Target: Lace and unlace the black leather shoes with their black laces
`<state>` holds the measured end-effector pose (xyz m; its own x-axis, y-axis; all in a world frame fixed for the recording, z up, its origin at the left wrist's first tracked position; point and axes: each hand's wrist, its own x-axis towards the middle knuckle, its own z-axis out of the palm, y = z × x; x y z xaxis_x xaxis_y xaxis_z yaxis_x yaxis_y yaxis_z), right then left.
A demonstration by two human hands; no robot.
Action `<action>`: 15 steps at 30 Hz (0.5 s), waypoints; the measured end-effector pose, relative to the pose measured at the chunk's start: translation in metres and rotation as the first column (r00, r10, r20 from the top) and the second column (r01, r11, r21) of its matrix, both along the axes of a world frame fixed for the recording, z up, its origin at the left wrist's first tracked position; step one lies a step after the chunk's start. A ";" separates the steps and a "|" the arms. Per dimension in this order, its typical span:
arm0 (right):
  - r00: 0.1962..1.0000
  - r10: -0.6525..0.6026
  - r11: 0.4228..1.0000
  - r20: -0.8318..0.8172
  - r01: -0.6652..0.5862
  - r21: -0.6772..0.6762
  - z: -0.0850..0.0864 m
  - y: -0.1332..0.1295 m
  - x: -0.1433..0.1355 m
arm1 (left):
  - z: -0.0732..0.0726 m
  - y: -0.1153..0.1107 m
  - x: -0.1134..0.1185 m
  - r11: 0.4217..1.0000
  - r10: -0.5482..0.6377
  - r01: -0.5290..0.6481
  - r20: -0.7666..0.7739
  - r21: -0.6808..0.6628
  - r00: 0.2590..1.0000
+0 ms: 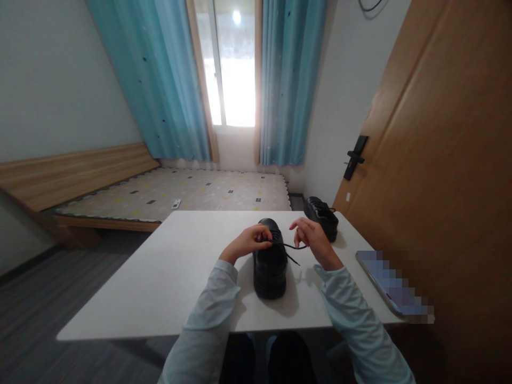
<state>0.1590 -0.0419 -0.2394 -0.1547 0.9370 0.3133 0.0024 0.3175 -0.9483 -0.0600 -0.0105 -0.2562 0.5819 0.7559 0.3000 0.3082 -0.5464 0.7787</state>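
A black lace-up shoe stands on the white table, its heel toward me. My left hand is over the shoe's left side, thumb and fingers pinched on a black lace near the eyelets. To the right of the shoe, my right hand has its fingers bent and partly apart. A stretch of black lace runs from the shoe to the right hand's fingers; whether they grip it is unclear. Another lace end hangs loose over the shoe's right side.
A second black shoe stands at the table's back right corner. A flat, partly pixelated device lies along the right edge of the white table. Beyond are a bed with a small white remote and a wooden door.
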 end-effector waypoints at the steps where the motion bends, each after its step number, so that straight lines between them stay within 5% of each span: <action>1: 0.997 0.005 1.000 0.076 -0.005 0.003 -0.001 0.000 -0.001 | 0.000 0.000 0.000 1.000 -0.002 0.002 0.002 -0.006 1.000; 7: 0.932 0.065 0.997 0.357 -0.076 0.015 -0.012 0.000 -0.008 | 0.003 -0.002 -0.002 0.997 -0.061 0.063 0.051 -0.034 0.997; 15: 0.924 -0.012 0.998 0.381 -0.014 0.066 -0.022 0.006 -0.010 | 0.005 -0.003 -0.004 0.976 -0.106 0.136 0.175 -0.169 0.979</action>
